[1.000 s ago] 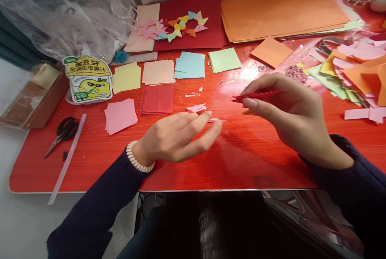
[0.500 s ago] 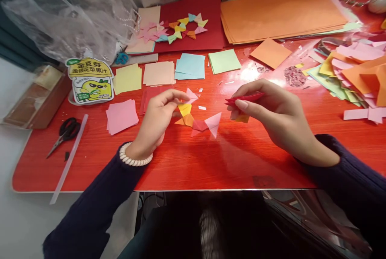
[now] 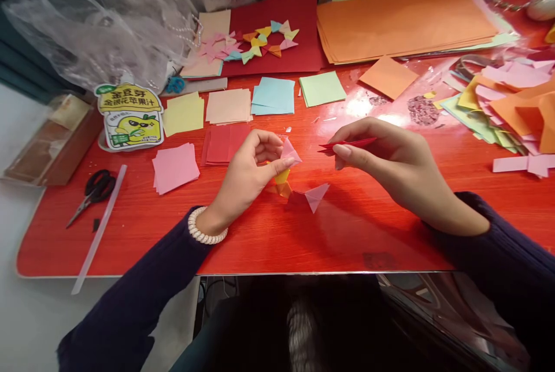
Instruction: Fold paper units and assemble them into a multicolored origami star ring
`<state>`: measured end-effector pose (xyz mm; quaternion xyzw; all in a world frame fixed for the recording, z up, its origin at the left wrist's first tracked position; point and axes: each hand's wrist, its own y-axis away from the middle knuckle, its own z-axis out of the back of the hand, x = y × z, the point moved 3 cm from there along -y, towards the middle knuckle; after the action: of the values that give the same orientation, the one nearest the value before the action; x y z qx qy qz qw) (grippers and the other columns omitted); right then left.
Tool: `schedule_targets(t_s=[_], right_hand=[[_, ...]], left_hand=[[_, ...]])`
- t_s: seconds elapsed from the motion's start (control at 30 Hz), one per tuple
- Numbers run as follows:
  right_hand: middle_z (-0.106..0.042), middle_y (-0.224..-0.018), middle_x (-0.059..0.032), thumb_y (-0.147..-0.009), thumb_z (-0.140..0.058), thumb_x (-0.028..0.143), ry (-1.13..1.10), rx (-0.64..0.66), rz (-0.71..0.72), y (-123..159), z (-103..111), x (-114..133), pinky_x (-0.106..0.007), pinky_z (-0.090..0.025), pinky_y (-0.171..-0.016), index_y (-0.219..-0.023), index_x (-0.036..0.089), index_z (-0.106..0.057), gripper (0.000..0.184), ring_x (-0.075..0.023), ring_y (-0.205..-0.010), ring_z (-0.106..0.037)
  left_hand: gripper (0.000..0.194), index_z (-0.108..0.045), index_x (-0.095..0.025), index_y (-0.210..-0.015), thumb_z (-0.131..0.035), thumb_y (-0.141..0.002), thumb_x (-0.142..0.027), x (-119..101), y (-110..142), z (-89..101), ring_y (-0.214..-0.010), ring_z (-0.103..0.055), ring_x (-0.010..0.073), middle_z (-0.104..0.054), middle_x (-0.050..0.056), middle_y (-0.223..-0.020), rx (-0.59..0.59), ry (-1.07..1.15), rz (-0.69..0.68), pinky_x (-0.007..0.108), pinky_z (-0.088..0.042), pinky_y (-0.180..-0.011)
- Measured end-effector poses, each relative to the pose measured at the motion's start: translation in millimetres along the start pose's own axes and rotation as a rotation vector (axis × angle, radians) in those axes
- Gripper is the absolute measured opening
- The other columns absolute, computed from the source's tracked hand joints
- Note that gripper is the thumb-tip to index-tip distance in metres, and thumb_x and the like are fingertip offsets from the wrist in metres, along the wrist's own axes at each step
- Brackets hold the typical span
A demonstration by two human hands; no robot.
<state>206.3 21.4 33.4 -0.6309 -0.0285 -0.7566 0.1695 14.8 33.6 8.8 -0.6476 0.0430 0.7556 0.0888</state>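
My left hand [image 3: 245,178] pinches the pink end of a curved folded-paper chain [image 3: 316,196] between thumb and forefinger. Yellow, orange, red and pink pieces follow one another along the chain, which hangs off toward the right just above the red table. Part of it is hidden behind my thumb. To the right, my right hand [image 3: 385,158] grips a folded red paper piece [image 3: 353,144] by thumb and fingers, its narrow point facing left. The chain and the red piece are apart.
Stacks of pink [image 3: 176,168], red [image 3: 226,144], yellow [image 3: 184,113] and blue paper squares [image 3: 273,95] lie behind and left. Black scissors [image 3: 99,186] and a pale strip [image 3: 99,229] rest at left. Finished paper rings [image 3: 264,40] sit at back; paper scraps [image 3: 515,95] heap at right.
My left hand has shifted right with the chain, closer to my right hand, and its thumb now lies over the pink end. The red piece has moved slightly left.
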Motion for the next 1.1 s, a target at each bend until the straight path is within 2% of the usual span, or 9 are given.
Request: schedule_targets(t_s=[0.1, 0.2, 0.27, 0.4, 0.5, 0.63, 0.83, 1.1], right_hand=[[-0.06, -0.074, 0.0015, -0.085, -0.06, 0.023, 0.008, 0.018, 0.002, 0.3, 0.5, 4.9, -0.019, -0.047, -0.061, -0.089, 0.018, -0.065, 0.008, -0.0079, -0.066, -0.056], [-0.06, -0.073, 0.0018, -0.086, -0.059, 0.024, 0.007, 0.051, -0.008, 2.4, -1.7, 8.1, -0.018, -0.047, -0.057, -0.089, 0.018, -0.066, 0.01, -0.0072, -0.063, -0.055], [-0.06, -0.077, 0.0011, -0.086, -0.058, 0.026, 0.034, 0.074, 0.007, 4.2, -3.1, 10.3, -0.019, -0.047, -0.057, -0.089, 0.018, -0.065, 0.011, -0.0073, -0.063, -0.055], [-0.06, -0.076, 0.0006, -0.086, -0.059, 0.028, 0.217, 0.083, 0.131, 6.4, -3.7, 17.1, -0.023, -0.044, -0.056, -0.087, 0.019, -0.065, 0.011, -0.0082, -0.062, -0.054], [-0.06, -0.075, 0.0001, -0.085, -0.059, 0.025, 0.328, 0.061, 0.232, 7.5, -3.6, 21.7, -0.025, -0.042, -0.056, -0.088, 0.019, -0.065, 0.008, -0.0096, -0.062, -0.053], [-0.06, -0.076, -0.0011, -0.086, -0.058, 0.021, 0.396, 0.049, 0.295, 9.3, -5.5, 25.2, -0.025, -0.042, -0.056, -0.088, 0.019, -0.063, 0.006, -0.0103, -0.062, -0.054], [-0.061, -0.076, -0.002, -0.085, -0.058, 0.018, 0.454, 0.037, 0.335, 10.9, -6.1, 28.8, -0.025, -0.042, -0.055, -0.087, 0.018, -0.063, 0.004, -0.0105, -0.062, -0.054], [-0.062, -0.078, -0.0026, -0.086, -0.056, 0.02, 0.479, 0.076, 0.354, 12.3, -5.6, 30.4, -0.026, -0.043, -0.054, -0.086, 0.02, -0.063, 0.007, -0.0128, -0.064, -0.056]], left_hand=[[0.026, -0.053, -0.02, -0.097, -0.067, -0.075, -0.023, -8.5, 6.0, -4.6, -0.084, -0.062, 0.0131, -0.06, 0.001, -0.085, 0.055, 0.021, -0.05, 0.025, -0.053, -0.074], [0.01, -0.056, -0.019, -0.089, -0.061, -0.081, -0.021, -15.7, 12.4, -8.9, -0.08, -0.062, 0.0123, -0.059, 0.001, -0.086, 0.097, 0.041, -0.129, 0.024, -0.056, -0.067], [0.007, -0.056, -0.019, -0.085, -0.06, -0.08, -0.017, -19.5, 15.5, -10.1, -0.077, -0.061, 0.0108, -0.057, 0.0, -0.085, 0.091, 0.017, -0.227, 0.024, -0.056, -0.066], [0.01, -0.056, -0.019, -0.085, -0.061, -0.079, -0.012, -22.9, 18.8, -10.5, -0.076, -0.059, 0.0104, -0.056, 0.0, -0.083, 0.083, -0.062, -0.37, 0.025, -0.055, -0.069], [0.01, -0.056, -0.02, -0.086, -0.06, -0.081, -0.012, -23.2, 20.1, -10.1, -0.077, -0.059, 0.011, -0.056, 0.001, -0.084, 0.094, -0.091, -0.394, 0.027, -0.054, -0.069], [0.011, -0.056, -0.021, -0.087, -0.059, -0.081, -0.013, -24.3, 21.4, -9.0, -0.078, -0.059, 0.0119, -0.057, 0.001, -0.084, 0.092, -0.165, -0.441, 0.028, -0.053, -0.068], [0.017, -0.056, -0.019, -0.09, -0.059, -0.08, -0.006, -25.1, 22.2, -9.1, -0.081, -0.058, 0.0122, -0.058, 0.002, -0.086, 0.13, -0.202, -0.507, 0.028, -0.052, -0.069], [0.017, -0.056, -0.021, -0.091, -0.058, -0.081, -0.007, -24.9, 22.5, -9.1, -0.081, -0.058, 0.0123, -0.058, 0.002, -0.086, 0.131, -0.218, -0.502, 0.028, -0.053, -0.069]])
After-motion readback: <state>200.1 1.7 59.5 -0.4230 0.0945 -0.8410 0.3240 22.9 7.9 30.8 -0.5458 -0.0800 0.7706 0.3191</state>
